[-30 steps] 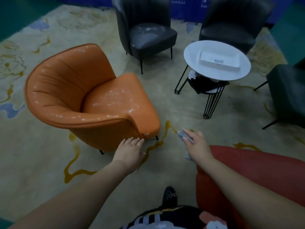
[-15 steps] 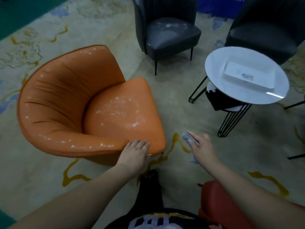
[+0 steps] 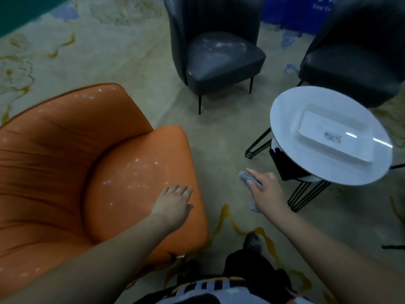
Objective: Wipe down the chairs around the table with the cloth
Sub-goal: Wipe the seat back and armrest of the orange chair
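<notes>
An orange leather armchair [image 3: 65, 161] fills the left of the head view, its seat speckled with pale marks. My left hand [image 3: 173, 202] lies flat on the seat's front right corner, fingers spread. My right hand [image 3: 265, 189] hovers over the carpet between the orange chair and the table, holding a small grey cloth [image 3: 246, 177] that pokes out past the fingers. Two dark grey chairs stand beyond: one [image 3: 219, 53] at top centre with smudges on its seat, another [image 3: 359, 58] at top right behind the table.
A round white table [image 3: 285, 119] on black wire legs stands at right with a white rectangular tray [image 3: 333, 137] on top and a dark object on its lower shelf. A beige patterned carpet [image 3: 219, 132] covers the floor. My feet are at the bottom.
I have stepped closer to the orange chair. My left hand went from the chair's outer side up onto the seat's front corner. The red seat at lower right left the view.
</notes>
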Available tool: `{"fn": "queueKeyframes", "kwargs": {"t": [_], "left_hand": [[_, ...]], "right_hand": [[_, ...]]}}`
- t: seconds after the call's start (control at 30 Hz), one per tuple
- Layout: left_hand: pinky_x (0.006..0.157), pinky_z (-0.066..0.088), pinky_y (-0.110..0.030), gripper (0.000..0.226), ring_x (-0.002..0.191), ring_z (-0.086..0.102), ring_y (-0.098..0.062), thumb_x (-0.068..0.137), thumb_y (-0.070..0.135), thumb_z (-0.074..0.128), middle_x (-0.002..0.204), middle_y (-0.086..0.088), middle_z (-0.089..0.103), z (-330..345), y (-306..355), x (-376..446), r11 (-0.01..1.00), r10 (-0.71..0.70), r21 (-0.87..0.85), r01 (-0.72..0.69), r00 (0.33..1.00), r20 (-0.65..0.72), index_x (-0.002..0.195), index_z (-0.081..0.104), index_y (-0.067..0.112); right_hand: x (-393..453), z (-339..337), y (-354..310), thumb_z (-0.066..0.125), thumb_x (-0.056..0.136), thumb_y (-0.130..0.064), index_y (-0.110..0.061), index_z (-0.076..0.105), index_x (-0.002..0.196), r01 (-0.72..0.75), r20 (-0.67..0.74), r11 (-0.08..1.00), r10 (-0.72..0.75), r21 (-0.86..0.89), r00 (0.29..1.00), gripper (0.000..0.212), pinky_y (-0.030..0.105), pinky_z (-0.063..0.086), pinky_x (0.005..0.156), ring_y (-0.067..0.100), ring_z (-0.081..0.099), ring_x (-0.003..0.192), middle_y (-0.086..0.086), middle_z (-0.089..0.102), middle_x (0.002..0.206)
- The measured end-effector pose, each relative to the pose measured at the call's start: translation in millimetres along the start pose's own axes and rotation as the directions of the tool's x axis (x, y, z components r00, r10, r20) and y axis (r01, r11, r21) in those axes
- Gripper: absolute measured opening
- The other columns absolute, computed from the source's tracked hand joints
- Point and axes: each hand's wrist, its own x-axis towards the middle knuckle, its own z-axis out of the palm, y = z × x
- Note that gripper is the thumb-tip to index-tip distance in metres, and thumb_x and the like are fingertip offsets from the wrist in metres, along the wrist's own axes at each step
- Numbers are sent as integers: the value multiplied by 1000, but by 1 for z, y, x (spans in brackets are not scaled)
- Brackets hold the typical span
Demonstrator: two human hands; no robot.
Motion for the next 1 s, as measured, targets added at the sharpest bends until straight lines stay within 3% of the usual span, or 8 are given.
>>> {"fn": "queueKeyframes", "kwargs": {"t": [0.2, 0.3, 0.43, 0.57, 0.77, 1.0], "left_hand": [[116, 22, -41, 60, 143, 22, -21, 100, 48, 33, 158, 4, 23, -9, -15, 63, 948, -306, -91, 306, 952, 8, 152, 16, 25], [115, 22, -40, 60, 143, 22, -22, 99, 49, 33, 158, 4, 23, -14, -10, 84, 867, -478, -160, 473, 878, 6, 152, 17, 25], [116, 19, -41, 60, 144, 18, -24, 100, 48, 32, 159, 2, 19, -26, 4, 98, 745, -638, -253, 617, 770, -1, 153, 15, 25], [115, 17, -41, 60, 144, 20, -25, 100, 48, 32, 159, 2, 19, -31, 8, 88, 616, -748, -343, 709, 663, 26, 153, 16, 25], [117, 14, -44, 65, 145, 16, -24, 98, 51, 33, 159, 2, 19, -15, -16, 67, 403, -869, -408, 819, 483, 111, 153, 13, 25], [118, 9, -45, 65, 147, 10, -23, 98, 51, 32, 160, 3, 14, -10, -64, 74, 315, -881, -432, 845, 429, 198, 153, 10, 27]], "right_hand": [[124, -7, -3, 53, 96, -21, -22, 54, 134, 133, 188, 991, -129, -8, 974, 37, 13, 30, 78, 10, 44, 88, 4, 41, 104], [183, -9, -9, 54, 96, -22, -24, 54, 133, 255, 313, 967, -235, -25, 920, 37, 18, 32, 79, 12, 48, 91, 3, 44, 102], [243, -1, -21, 58, 94, -14, -16, 58, 129, 382, 422, 924, -347, 4, 837, 36, 11, 29, 80, 13, 48, 90, 4, 43, 98], [276, 30, -44, 62, 89, -10, -13, 62, 124, 468, 494, 883, -421, 34, 760, 34, 11, 29, 77, 17, 51, 86, 7, 44, 94], [293, 96, -104, 63, 88, -7, -7, 63, 122, 607, 610, 782, -550, 138, 570, 34, 12, 30, 81, 14, 47, 87, 19, 51, 97], [318, 162, -167, 63, 89, -11, -11, 63, 124, 691, 685, 703, -587, 168, 431, 35, 14, 31, 87, 14, 48, 90, 14, 49, 101]]}}
